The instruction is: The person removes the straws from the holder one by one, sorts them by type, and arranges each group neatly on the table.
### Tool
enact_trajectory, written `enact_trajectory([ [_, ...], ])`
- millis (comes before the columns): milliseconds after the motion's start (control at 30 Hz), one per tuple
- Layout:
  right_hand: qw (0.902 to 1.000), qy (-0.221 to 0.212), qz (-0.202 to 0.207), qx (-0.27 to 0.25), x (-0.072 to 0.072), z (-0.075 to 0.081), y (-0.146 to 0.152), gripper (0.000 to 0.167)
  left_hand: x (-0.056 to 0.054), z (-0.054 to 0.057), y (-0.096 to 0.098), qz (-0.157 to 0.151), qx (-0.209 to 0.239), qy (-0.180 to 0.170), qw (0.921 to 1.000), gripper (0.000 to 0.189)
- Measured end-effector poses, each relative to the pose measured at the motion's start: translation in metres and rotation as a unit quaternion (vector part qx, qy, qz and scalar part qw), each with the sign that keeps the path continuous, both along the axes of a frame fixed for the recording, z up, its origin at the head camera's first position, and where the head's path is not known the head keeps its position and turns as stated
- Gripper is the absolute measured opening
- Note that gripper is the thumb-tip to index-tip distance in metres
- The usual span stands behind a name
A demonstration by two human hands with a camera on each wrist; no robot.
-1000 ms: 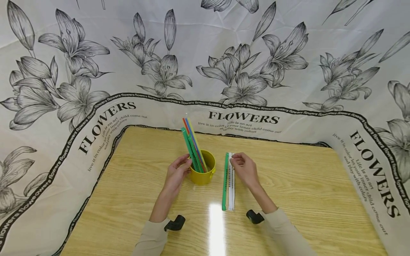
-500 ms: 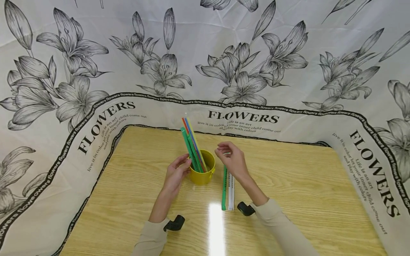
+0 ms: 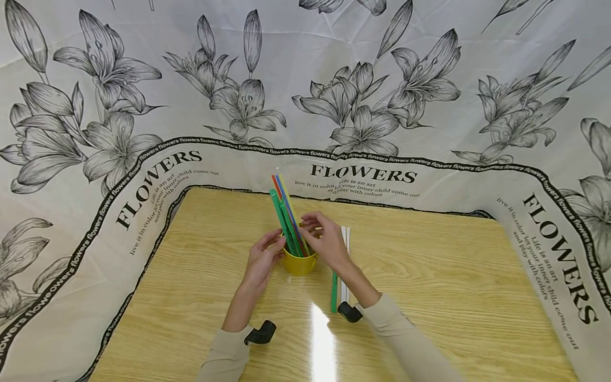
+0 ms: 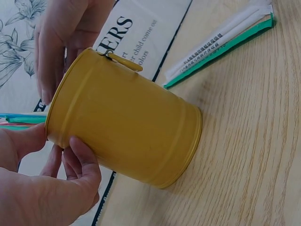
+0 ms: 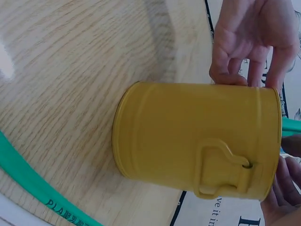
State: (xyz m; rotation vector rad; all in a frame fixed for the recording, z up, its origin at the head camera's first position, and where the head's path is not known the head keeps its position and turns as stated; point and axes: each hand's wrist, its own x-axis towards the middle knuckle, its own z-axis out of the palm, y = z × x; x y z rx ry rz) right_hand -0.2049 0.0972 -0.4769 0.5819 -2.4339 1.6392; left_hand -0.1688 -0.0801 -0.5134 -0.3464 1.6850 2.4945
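Observation:
A small yellow metal bucket (image 3: 299,267) stands upright on the table and holds several long straws (image 3: 285,217), green-wrapped and red, blue and yellow, leaning to its left. My left hand (image 3: 263,256) holds the bucket's left side by the rim, thumb at the edge and fingers curled against the wall (image 4: 127,122). At the rim's right side, my right hand (image 3: 325,241) has bent fingers close to the straws; its thumb tip's contact is hidden. Right of the bucket lie a green-wrapped straw (image 3: 334,297) and white-wrapped straws (image 3: 345,289), partly under my right forearm.
The wooden table (image 3: 458,297) extends to both sides. White fabric with flower drawings (image 3: 238,106) walls it in at the back and sides. A wire handle (image 5: 202,165) sticks out from the bucket's side. Black camera mounts (image 3: 261,333) sit at both wrists.
My right hand has left the white-wrapped straws on the table and moved left to the bucket's rim beside the standing straws. The left hand has stayed at the bucket.

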Motion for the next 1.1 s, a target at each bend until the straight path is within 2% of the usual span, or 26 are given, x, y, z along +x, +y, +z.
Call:
enact_trajectory([
  [233,0.9981,0.050,0.005,0.038,0.003,-0.006,-0.015,0.022,0.000,0.001,0.001,0.000,0.004,-0.002,1.0000,0.038],
  [433,0.9946,0.053,-0.021,0.087,0.005,-0.012,-0.026,0.020,0.001,0.001,0.001,-0.004,0.007,0.003,1.0000,0.037],
  [600,0.9926,0.060,-0.025,0.103,0.006,-0.014,-0.029,0.019,0.001,0.001,0.000,-0.004,0.009,0.003,0.9999,0.039],
  [800,0.9952,0.062,-0.016,0.075,0.008,-0.010,-0.024,0.016,-0.001,0.001,0.000,-0.005,0.012,-0.005,0.9999,0.039],
  [967,0.9990,0.031,-0.018,0.028,0.007,-0.003,-0.015,0.015,-0.001,0.001,0.000,0.000,0.007,-0.008,0.9999,0.040],
  [1100,0.9992,0.010,-0.033,0.019,0.006,0.003,-0.007,0.014,-0.001,0.001,0.000,0.002,0.003,-0.009,1.0000,0.040],
])
